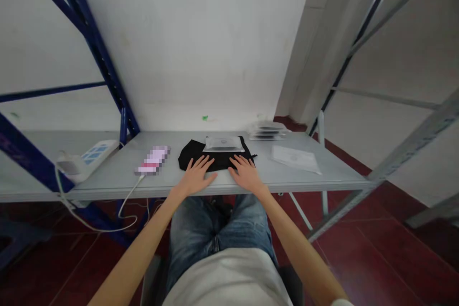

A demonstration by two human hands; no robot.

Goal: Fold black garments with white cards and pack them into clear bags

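Observation:
A black cloth [191, 154] lies flat near the front edge of a grey shelf table [118, 172]. A clear plastic packet [223, 143] rests on the cloth's far edge. My left hand [196, 175] lies flat, fingers spread, on the near left part of the cloth. My right hand [245, 173] lies flat with fingers stretched out on the near right part of the cloth. Neither hand holds anything.
A phone [153, 159] on a white cable lies left of the cloth. A white power strip [89, 157] sits at the far left. A stack of packets [267, 130] stands at the back right, and a single flat packet [296, 158] lies right of the cloth. Metal rack posts flank the table.

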